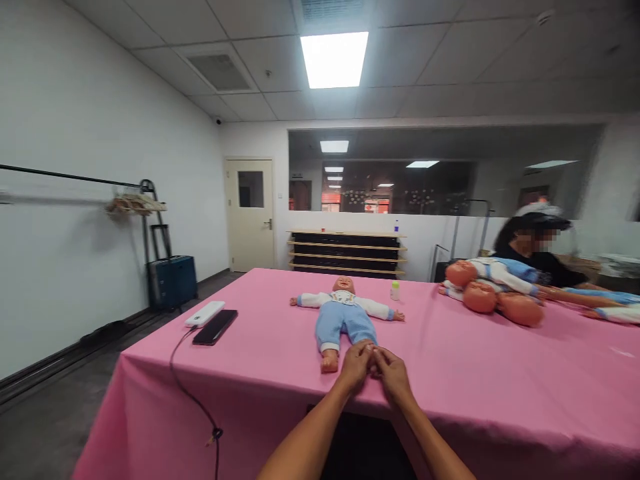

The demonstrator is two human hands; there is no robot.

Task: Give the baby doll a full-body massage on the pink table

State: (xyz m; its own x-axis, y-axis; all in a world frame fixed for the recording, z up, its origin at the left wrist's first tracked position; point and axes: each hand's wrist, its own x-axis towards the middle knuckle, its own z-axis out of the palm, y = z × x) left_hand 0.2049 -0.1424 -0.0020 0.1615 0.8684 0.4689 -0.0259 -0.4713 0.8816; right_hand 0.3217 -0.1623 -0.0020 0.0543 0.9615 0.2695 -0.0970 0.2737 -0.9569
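A baby doll [345, 319] in a white top and light blue trousers lies on its back on the pink-covered table [260, 333], arms spread and head pointing away from me. My left hand [357, 365] and my right hand [393, 375] meet at its lower leg on the right side. Both have their fingers closed around the trouser cuff and foot there, which they mostly hide. The doll's other foot [329, 361] is bare and points towards me. A small bottle with a green cap [395, 291] stands beyond the doll's outstretched arm.
On the left of the table lie a white power bank [205, 313] with a cable and a black phone [215, 327]. Several more dolls [493, 293] are piled at the right, near a seated person [533, 243] in a cap. Low shelves [346, 253] stand behind.
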